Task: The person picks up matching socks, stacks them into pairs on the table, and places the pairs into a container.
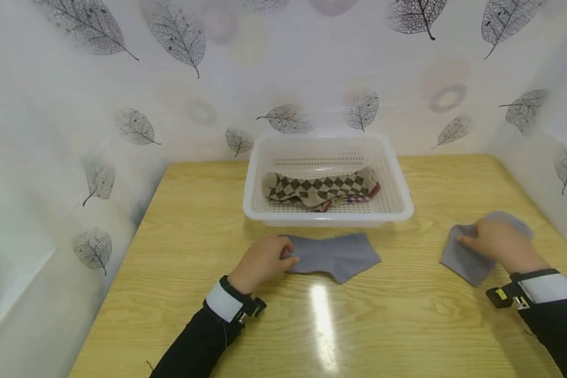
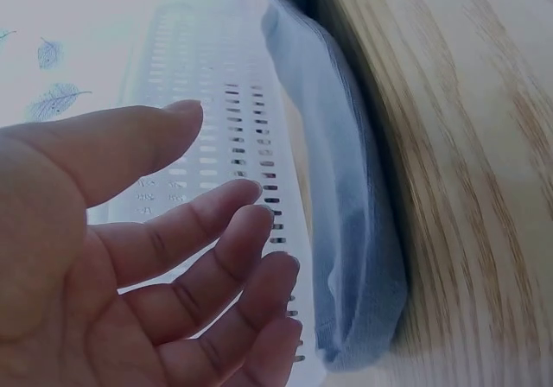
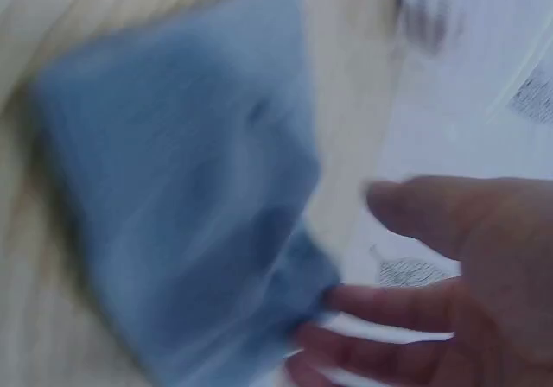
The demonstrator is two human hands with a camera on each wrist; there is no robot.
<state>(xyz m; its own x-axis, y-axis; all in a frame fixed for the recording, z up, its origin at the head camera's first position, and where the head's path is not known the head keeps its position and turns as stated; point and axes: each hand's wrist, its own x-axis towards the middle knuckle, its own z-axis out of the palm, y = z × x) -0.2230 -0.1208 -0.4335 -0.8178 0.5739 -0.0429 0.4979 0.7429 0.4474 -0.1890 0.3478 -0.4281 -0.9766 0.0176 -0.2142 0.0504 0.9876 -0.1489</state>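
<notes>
A blue-grey sock [image 1: 333,254] lies flat in front of the basket, its toe end pointing right. My left hand [image 1: 264,261] hovers at the left end of this sock [image 2: 346,197]; in the left wrist view its fingers [image 2: 251,231] are loosely bent and the thumb stands apart, with nothing between them. On the right side of the table lies a second blue-grey sock [image 1: 468,254], spread at an angle. Over it is my right hand [image 1: 501,241]. The right wrist view is blurred: fingertips [image 3: 324,335] reach the edge of that sock [image 3: 190,171], the thumb held away from it.
A white perforated plastic basket [image 1: 328,218] stands at the table's back, holding argyle-patterned socks [image 1: 321,186] and other socks beneath. The wooden table [image 1: 193,220] meets leaf-printed white walls [image 1: 307,68] at the back and sides.
</notes>
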